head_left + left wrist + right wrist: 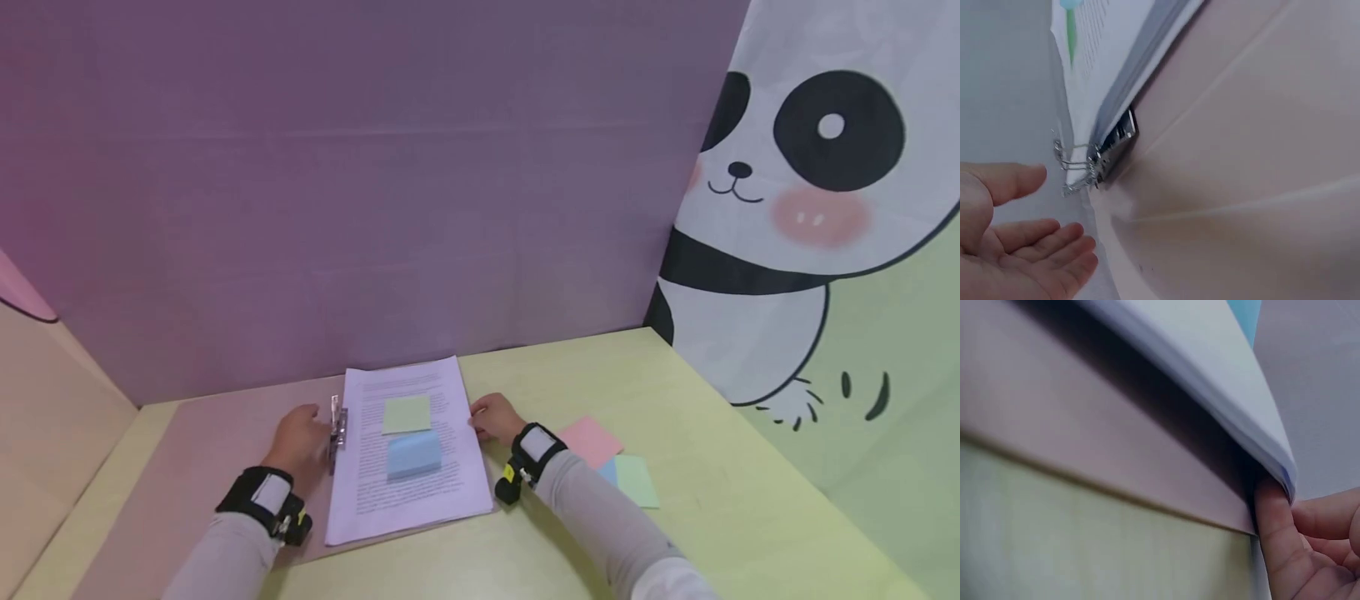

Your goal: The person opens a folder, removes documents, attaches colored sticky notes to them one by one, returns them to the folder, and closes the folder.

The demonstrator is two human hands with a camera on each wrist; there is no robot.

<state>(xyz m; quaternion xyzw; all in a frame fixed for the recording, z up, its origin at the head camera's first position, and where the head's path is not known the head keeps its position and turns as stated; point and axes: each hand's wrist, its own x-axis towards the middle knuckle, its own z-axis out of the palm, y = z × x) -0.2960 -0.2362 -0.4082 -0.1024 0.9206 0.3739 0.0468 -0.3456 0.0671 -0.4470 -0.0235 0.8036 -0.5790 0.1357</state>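
A stack of printed paper (pixel 375 500) lies on the pink folder (pixel 217 450), which is spread open on the table. A binder clip (pixel 1119 140) with silver wire handles sits on the stack's left edge; whether there is more than one I cannot tell. On the top sheet are a green sticky note (pixel 407 414) and, below it, a blue sticky note (pixel 414 454). My left hand (pixel 300 442) is beside the clip, fingers extended and apart from it in the left wrist view. At the stack's right edge, my right hand (pixel 495 418) pinches the sheets, one finger tucked underneath.
To the right on the light wooden table (pixel 720 500) lie a pink sticky note (pixel 588 440), a green sticky note (pixel 637 482) and a partly covered blue one (pixel 609 473). A purple backdrop (pixel 337 208) rises behind the table. A panda wall hanging (pixel 787 333) is at right.
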